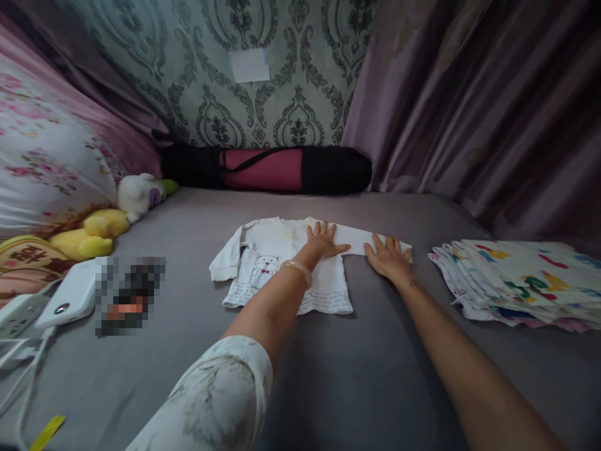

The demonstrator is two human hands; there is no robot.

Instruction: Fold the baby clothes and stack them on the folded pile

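Observation:
A small white long-sleeved shirt with a bear print on its front lies spread on a grey sheet. Flat on its upper right part, by the shoulder, rests my left hand, fingers spread. My right hand lies with fingers spread over the right sleeve, near the cuff, which sticks out just beyond it. The sleeve is stretched straight out to the side. The shirt's other sleeve bends down at the left. My left forearm hides part of the shirt's front.
At the right sits a stack of folded clothes. To the left are a white power bank, a power strip, cables, a blurred-out object and plush toys. A long black and pink bag lies along the wall.

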